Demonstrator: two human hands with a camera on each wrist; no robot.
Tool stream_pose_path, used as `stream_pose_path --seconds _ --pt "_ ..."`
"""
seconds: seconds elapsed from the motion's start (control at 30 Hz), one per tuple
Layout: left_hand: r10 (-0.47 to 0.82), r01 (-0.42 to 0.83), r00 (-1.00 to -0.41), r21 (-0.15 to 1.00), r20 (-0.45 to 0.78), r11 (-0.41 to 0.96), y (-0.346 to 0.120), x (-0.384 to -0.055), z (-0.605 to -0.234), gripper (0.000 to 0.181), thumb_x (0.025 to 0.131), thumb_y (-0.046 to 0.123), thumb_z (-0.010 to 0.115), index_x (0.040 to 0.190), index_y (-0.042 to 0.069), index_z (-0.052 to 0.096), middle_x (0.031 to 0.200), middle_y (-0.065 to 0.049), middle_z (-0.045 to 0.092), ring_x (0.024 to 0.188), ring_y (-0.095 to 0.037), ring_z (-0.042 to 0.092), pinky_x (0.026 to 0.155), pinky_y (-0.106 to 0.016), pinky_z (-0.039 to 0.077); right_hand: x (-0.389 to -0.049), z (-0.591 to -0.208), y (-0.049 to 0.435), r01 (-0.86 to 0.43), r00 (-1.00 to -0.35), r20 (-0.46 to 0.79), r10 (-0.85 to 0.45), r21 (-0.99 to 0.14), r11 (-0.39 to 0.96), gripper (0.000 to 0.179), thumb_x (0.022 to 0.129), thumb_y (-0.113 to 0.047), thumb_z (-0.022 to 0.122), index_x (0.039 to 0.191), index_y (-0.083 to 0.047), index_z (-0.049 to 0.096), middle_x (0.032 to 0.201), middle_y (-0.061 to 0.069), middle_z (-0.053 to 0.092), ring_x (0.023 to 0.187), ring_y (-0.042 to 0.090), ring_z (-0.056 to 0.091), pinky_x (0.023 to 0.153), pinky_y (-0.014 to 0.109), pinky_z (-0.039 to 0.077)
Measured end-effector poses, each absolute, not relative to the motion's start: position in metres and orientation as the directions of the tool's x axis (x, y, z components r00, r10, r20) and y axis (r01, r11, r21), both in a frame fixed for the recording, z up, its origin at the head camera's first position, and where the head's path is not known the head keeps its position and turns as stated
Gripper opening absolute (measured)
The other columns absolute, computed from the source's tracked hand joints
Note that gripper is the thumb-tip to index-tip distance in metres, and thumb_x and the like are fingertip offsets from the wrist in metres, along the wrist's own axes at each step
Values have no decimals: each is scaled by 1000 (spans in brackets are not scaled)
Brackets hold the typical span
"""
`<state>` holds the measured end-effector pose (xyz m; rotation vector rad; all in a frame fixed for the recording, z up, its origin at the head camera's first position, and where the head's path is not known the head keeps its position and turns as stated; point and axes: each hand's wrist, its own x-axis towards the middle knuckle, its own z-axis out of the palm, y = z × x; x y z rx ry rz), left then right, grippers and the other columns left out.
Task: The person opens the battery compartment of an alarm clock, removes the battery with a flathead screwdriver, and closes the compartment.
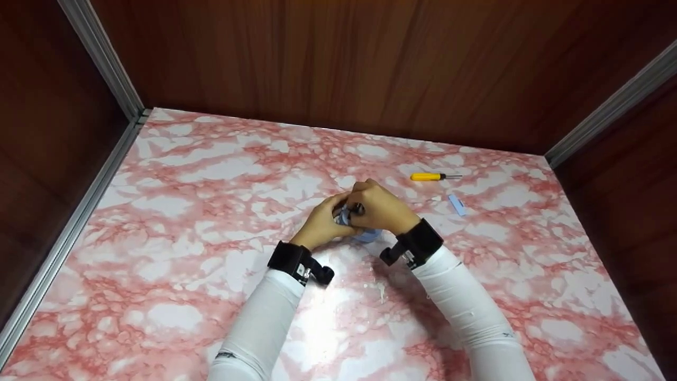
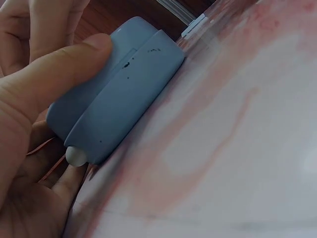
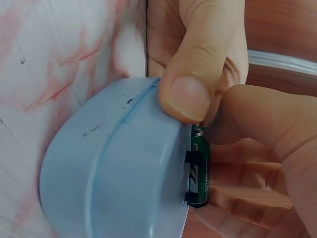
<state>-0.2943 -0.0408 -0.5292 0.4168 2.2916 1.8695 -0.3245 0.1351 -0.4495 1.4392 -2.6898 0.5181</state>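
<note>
A light-blue plastic casing [image 2: 131, 99] with rounded ends, a seam and small black marks stands tilted on its edge, close over the table. My left hand [image 1: 323, 225] grips it, the thumb lying across its side. In the left wrist view a pale round knob [image 2: 76, 156] sticks out of one end. On the casing's face in the right wrist view, a green battery [image 3: 200, 173] sits by black clips, a metal spring at its upper end. My right hand [image 1: 383, 206] has its fingers curled about this battery, thumb at the spring end; its other fingertips are partly hidden.
Beyond the hands lies a yellow-handled screwdriver [image 1: 426, 177]. Nearer, to the right, is a small light-blue flat piece [image 1: 457, 205]. The red-and-white marbled table [image 1: 174, 254] meets brown wood-grain panels [image 1: 338, 63] at the back and sides.
</note>
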Motion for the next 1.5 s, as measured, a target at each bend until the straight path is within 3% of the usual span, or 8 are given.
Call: stream_pose_path --seconds 0.4,0.83,1.17,1.5 --pt "312 86 -948 994 60 69 -39 -292 -529 96 72 13 93 154 13 43 157 -4 44 140 -20 47 110 -24 44 -324 -443 140 -817 -569 274 -776 -297 494 9 72 -1 75 81 -2 73 83 9 63 77 24 57 73 38 50" --pt "319 69 -947 993 36 94 -40 -292 -528 98 74 14 93 156 10 40 158 -6 42 141 -21 46 109 -25 46 -330 -432 156 -729 -683 350 -642 -269 629 5 80 -2 71 84 0 72 86 12 64 83 32 57 76 41 53" --pt "305 95 -951 986 49 136 -38 -294 -531 99 72 13 94 155 10 41 160 -10 38 140 -30 46 110 -25 45 -350 -438 189 -638 -762 403 -507 -335 693 7 79 0 72 85 3 73 89 14 64 84 30 63 76 39 56" --pt "304 80 -952 987 34 141 -39 -293 -530 98 72 14 94 155 12 41 160 -11 38 142 -30 44 112 -29 44 -366 -444 215 -641 -727 533 -432 -304 704 5 80 0 70 78 5 69 84 19 64 80 37 61 77 46 53"
